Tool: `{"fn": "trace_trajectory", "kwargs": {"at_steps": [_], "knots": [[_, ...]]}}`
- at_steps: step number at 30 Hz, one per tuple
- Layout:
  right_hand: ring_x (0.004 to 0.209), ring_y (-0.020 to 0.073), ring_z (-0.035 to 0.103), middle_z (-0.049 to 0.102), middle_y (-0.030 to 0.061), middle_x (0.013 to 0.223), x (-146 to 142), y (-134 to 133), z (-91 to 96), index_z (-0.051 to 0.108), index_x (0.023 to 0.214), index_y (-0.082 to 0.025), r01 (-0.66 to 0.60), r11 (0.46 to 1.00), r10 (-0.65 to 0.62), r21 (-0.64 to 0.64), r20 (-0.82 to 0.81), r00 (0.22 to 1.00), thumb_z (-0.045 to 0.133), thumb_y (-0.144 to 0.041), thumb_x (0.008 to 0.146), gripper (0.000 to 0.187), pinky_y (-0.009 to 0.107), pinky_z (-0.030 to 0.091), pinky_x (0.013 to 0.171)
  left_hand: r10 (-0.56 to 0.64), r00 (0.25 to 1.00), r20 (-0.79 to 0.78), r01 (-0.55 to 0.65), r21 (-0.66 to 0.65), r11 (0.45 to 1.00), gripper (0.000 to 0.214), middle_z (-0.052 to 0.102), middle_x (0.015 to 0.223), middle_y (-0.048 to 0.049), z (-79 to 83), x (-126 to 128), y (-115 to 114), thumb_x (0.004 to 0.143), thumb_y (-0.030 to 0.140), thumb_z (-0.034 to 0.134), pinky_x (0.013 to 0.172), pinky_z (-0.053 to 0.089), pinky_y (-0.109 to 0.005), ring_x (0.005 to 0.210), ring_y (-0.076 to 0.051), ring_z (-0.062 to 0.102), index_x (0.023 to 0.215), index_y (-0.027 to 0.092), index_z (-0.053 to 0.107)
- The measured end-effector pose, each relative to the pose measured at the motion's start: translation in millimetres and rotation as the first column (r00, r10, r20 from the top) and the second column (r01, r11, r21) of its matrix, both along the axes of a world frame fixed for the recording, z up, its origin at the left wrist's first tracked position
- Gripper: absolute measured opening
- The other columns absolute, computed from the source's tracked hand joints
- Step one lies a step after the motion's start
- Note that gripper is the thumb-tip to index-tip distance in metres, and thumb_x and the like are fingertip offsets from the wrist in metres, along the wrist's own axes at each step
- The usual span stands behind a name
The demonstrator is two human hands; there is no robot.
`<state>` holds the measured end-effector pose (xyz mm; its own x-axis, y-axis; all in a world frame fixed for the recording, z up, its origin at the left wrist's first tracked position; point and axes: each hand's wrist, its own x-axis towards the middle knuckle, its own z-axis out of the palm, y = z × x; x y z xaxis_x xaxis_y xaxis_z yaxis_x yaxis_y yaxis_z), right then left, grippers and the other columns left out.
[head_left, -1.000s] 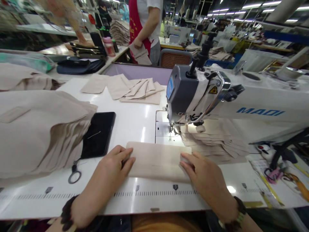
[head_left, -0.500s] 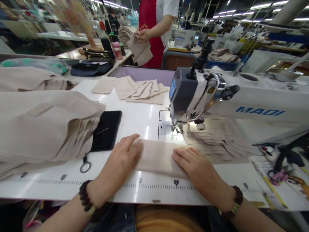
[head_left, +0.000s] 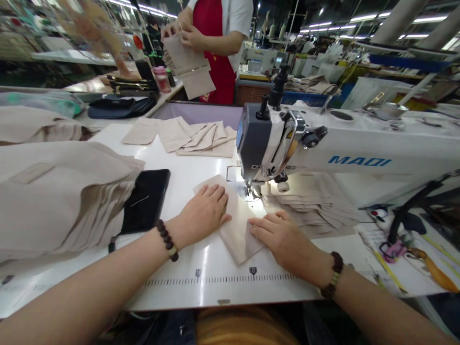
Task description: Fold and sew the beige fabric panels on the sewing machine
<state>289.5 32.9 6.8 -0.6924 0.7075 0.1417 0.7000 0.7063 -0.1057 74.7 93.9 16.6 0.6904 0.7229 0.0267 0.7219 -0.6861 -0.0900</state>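
Observation:
A beige fabric piece (head_left: pixel 233 230) lies turned at an angle on the white sewing table, just in front of the sewing machine's needle area (head_left: pixel 254 190). My left hand (head_left: pixel 206 211) rests flat on its upper left part, fingers stretched out. At the right edge of the piece, my right hand (head_left: pixel 287 237) has its fingers closed over the cloth, which creases beside them; the thumb is hidden. Behind that hand, a stack of beige pieces (head_left: pixel 312 206) spreads under the machine arm (head_left: pixel 352 143).
To the left, a large beige pile (head_left: pixel 64 191) partly covers a black phone (head_left: pixel 147 201). More loose beige pieces (head_left: pixel 204 136) lie at the table's back. Scissors-like orange handles (head_left: pixel 436 270) and small items sit at right. A co-worker in a red apron (head_left: pixel 215 52) holds fabric beyond.
The fabric piece has turned from lying straight across to a slant, its far corner nearer the machine. My left hand has moved forward onto it. The co-worker has raised the cloth they hold.

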Motion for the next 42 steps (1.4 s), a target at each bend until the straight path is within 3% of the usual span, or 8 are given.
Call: {"fn": "trace_trajectory", "kwargs": {"at_steps": [5, 11, 17, 21, 25, 42], "knots": [[0.089, 0.0181, 0.051, 0.054, 0.002, 0.125, 11, 22, 2.1, 0.055, 0.11, -0.018, -0.115, 0.993, 0.117, -0.035, 0.06, 0.991, 0.041, -0.007, 0.087, 0.029, 0.035, 0.033, 0.074, -0.131, 0.991, 0.008, 0.131, -0.08, 0.988, 0.027, 0.055, 0.111, -0.0137, -0.5, 15, 20, 0.089, 0.01, 0.039, 0.089, 0.041, -0.033, 0.101, -0.022, 0.052, 0.112, 0.007, 0.052], [0.087, 0.0192, 0.051, 0.055, 0.0051, 0.123, 10, 44, -4.7, 0.051, 0.116, -0.015, -0.145, 0.989, 0.144, 0.009, 0.062, 0.988, 0.041, -0.01, 0.086, 0.032, 0.035, 0.034, 0.076, -0.16, 0.987, 0.03, 0.161, -0.031, 0.987, 0.041, 0.049, 0.12, -0.0178, -8.5, 24, 35, 0.089, 0.034, 0.047, 0.098, 0.032, -0.044, 0.113, -0.028, 0.044, 0.117, 0.004, 0.048], [0.088, 0.0191, 0.048, 0.056, 0.0082, 0.116, 10, 44, -15.9, 0.056, 0.109, -0.013, -0.106, 0.993, 0.109, 0.053, -0.055, 0.993, 0.039, -0.014, 0.088, 0.027, 0.033, 0.035, 0.074, -0.2, 0.977, 0.075, 0.203, -0.032, 0.979, 0.017, 0.055, 0.105, -0.0123, -9.9, 30, 28, 0.089, 0.017, 0.044, 0.094, 0.038, -0.038, 0.1, -0.023, 0.051, 0.095, 0.009, 0.057], [0.08, 0.0182, 0.047, 0.056, 0.0069, 0.094, 11, 41, -14.1, 0.058, 0.107, -0.017, -0.012, 0.999, 0.016, 0.052, -0.067, 0.998, 0.041, -0.023, 0.09, 0.025, 0.032, 0.034, 0.072, -0.158, 0.972, 0.177, 0.162, -0.007, 0.987, 0.027, 0.049, 0.118, -0.0156, -18.4, 28, 20, 0.088, 0.026, 0.047, 0.1, 0.034, -0.041, 0.11, -0.026, 0.046, 0.107, 0.006, 0.051], [0.076, 0.0174, 0.045, 0.053, 0.0055, 0.088, 8, 42, -10.6, 0.058, 0.107, -0.018, 0.042, 0.999, -0.04, 0.034, -0.043, 0.998, 0.041, -0.028, 0.09, 0.025, 0.031, 0.032, 0.072, -0.14, 0.968, 0.207, 0.143, 0.005, 0.99, 0.029, 0.048, 0.121, -0.0162, -23.7, 26, 22, 0.088, 0.026, 0.047, 0.101, 0.033, -0.041, 0.114, -0.026, 0.044, 0.108, 0.005, 0.05], [0.074, 0.0176, 0.045, 0.054, 0.0043, 0.085, 3, 43, -7.6, 0.056, 0.109, -0.018, 0.12, 0.992, -0.121, -0.025, -0.02, 0.992, 0.045, -0.028, 0.089, 0.025, 0.031, 0.031, 0.071, -0.13, 0.965, 0.229, 0.145, -0.049, 0.988, 0.026, 0.051, 0.113, -0.014, -22.9, 27, 32, 0.088, 0.026, 0.047, 0.1, 0.033, -0.042, 0.109, -0.025, 0.045, 0.107, 0.008, 0.052]]}}
